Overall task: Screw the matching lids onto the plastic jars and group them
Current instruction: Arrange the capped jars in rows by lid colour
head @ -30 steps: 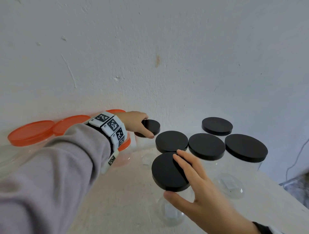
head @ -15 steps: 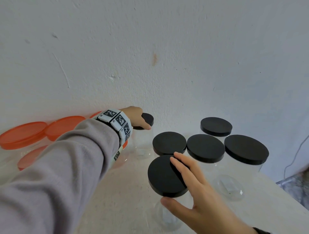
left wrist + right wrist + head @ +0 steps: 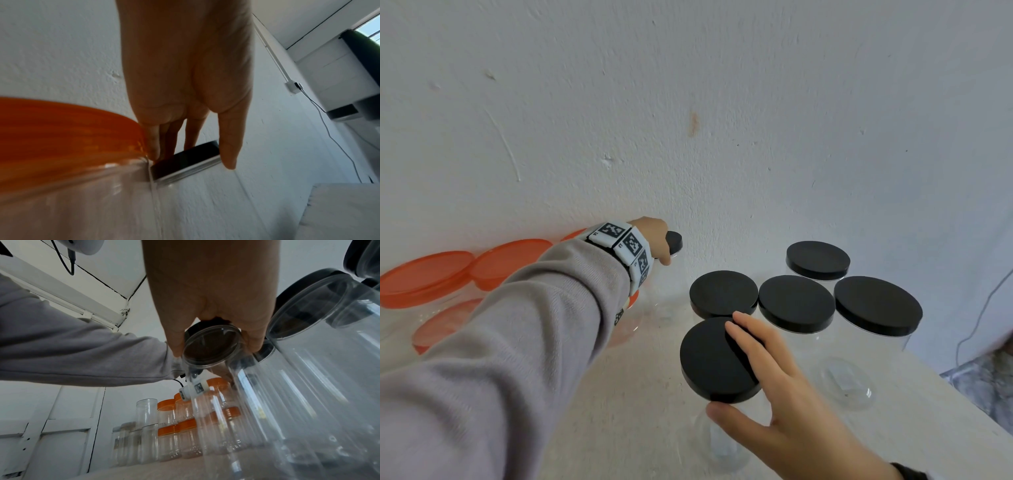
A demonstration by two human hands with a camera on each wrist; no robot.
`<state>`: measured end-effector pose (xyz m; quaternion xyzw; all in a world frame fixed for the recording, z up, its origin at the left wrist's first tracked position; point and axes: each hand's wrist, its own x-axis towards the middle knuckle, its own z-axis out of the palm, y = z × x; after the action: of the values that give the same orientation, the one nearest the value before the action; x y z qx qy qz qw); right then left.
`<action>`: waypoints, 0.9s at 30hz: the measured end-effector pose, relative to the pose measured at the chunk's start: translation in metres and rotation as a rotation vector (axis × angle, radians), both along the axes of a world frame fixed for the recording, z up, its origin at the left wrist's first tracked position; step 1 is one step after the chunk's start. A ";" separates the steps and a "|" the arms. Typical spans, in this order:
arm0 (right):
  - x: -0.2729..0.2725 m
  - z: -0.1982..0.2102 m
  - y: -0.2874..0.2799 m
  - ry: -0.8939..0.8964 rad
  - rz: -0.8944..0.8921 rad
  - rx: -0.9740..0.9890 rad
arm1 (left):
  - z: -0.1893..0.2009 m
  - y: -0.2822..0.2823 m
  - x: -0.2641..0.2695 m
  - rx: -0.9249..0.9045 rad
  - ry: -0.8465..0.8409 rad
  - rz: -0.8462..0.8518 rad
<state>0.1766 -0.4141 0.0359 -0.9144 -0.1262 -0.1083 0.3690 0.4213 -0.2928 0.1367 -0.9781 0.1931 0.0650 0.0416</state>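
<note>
- Currently, a small black lid on a clear jar by the wall is held from above by the left hand, fingers curled round its rim, beside the orange-lidded jars.
- A larger black lid on the nearest jar is gripped by the right hand, thumb and fingers spread round it.
- Grouping seems under way; next, each jar must be slid toward its matching cluster on the table.

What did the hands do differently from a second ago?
The left hand, gripping the small black lid, carried its jar back toward the wall beside the orange-lidded jars. The right hand stayed holding the near black lid; the other black-lidded jars stayed put.
</note>
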 end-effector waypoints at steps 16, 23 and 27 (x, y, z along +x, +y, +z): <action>-0.001 -0.004 -0.002 -0.081 -0.034 0.137 | 0.000 0.005 -0.056 -0.305 0.555 -0.456; -0.005 -0.005 -0.006 -0.096 -0.099 0.155 | -0.001 -0.006 -0.063 -0.270 0.477 -0.451; -0.009 -0.006 -0.013 -0.125 -0.118 0.175 | -0.003 -0.013 -0.063 -0.250 0.442 -0.452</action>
<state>0.1675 -0.4266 0.0304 -0.8760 -0.0851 -0.1970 0.4319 0.3582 -0.3056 0.1337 -0.8703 0.4159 0.2405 -0.1082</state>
